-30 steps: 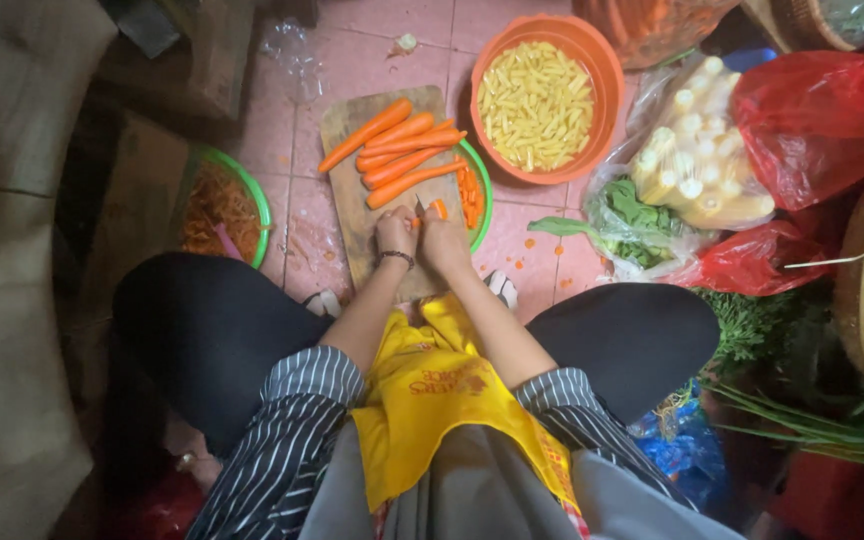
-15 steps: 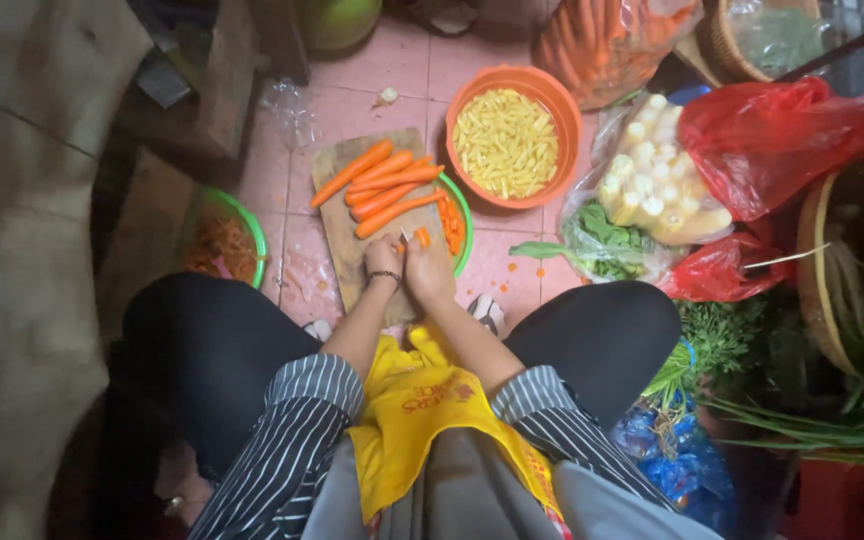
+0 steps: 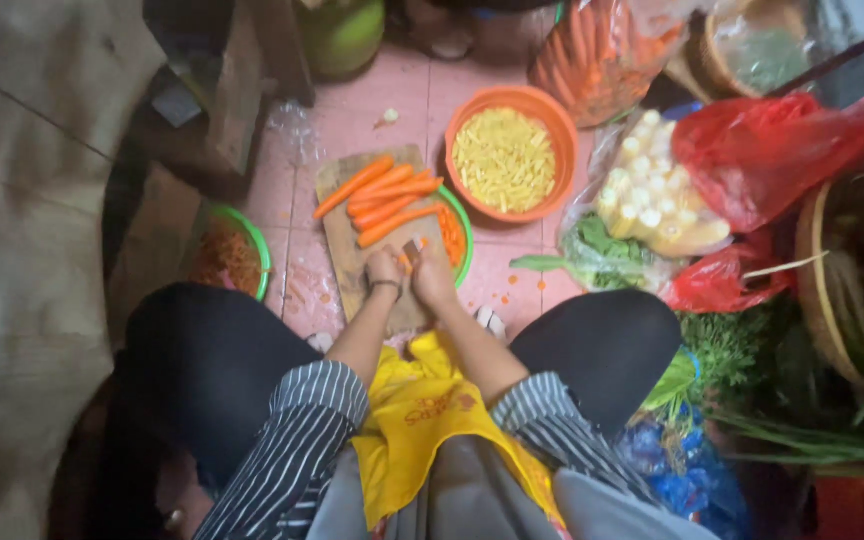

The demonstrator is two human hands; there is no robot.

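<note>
Left of the wooden cutting board point(image 3: 352, 262), a green-rimmed bowl point(image 3: 252, 240) of orange scraps sits on the pink floor. My left hand point(image 3: 384, 268) curls shut on a carrot piece point(image 3: 405, 262) at the near end of the board. My right hand point(image 3: 433, 277), touching the left, grips a knife point(image 3: 413, 246) whose blade shows just above my knuckles. Peeled whole carrots point(image 3: 384, 198) lie across the board's far end. Under the board's right edge pokes a green bowl point(image 3: 460, 235) of cut carrot. Right of the board, beyond it, stands an orange basin point(image 3: 552, 115) of yellow strips, then a bag of white vegetables point(image 3: 652, 205) and red plastic bags point(image 3: 772, 150).
</note>
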